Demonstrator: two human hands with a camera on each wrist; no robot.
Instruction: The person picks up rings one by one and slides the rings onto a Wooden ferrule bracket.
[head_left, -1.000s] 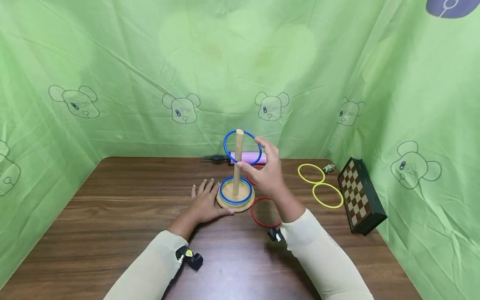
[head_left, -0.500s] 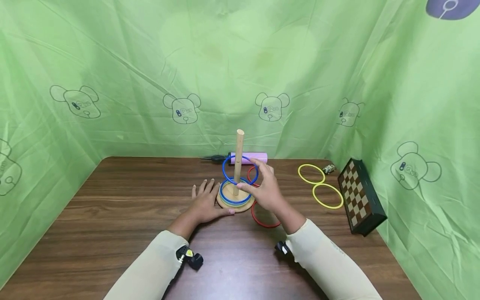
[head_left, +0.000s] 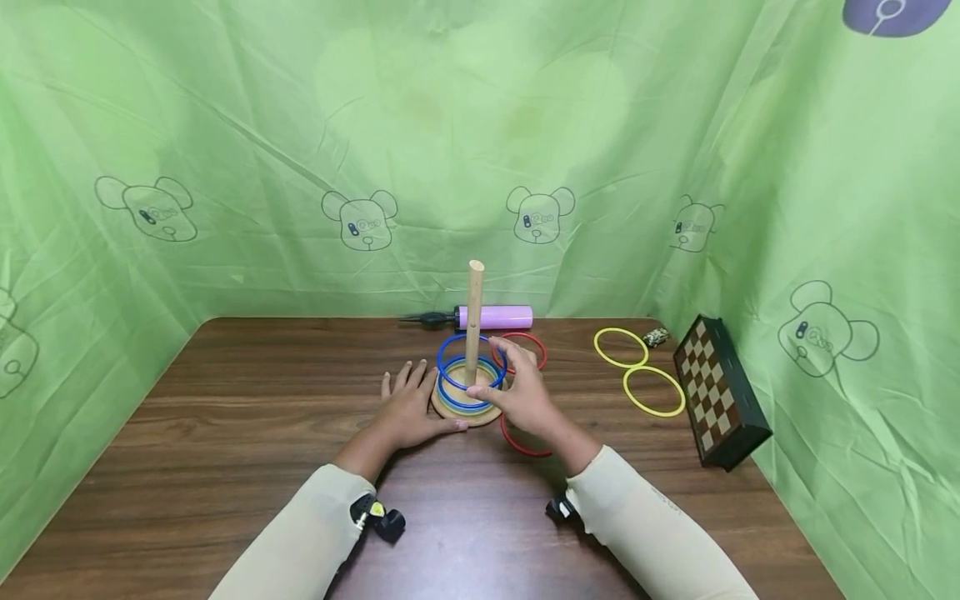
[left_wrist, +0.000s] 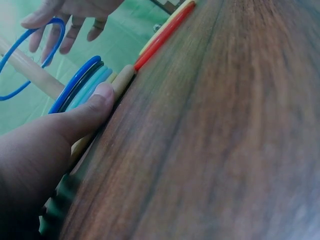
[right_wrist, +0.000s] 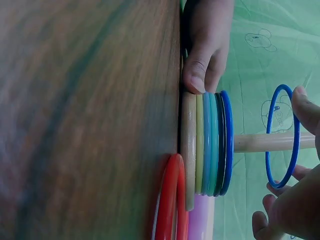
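And there's the blue ring (right_wrist: 267, 157), circling the wooden peg (head_left: 475, 308) above the stacked rings (right_wrist: 212, 145), right hand (head_left: 528, 396) gripping it between parted thumb and fingers! Left hand (head_left: 408, 417) lies spread, thumb touching the peg's base (right_wrist: 188, 150). Red rings (head_left: 546, 353) sit right of the peg, yellow rings (head_left: 636, 367) farther right.
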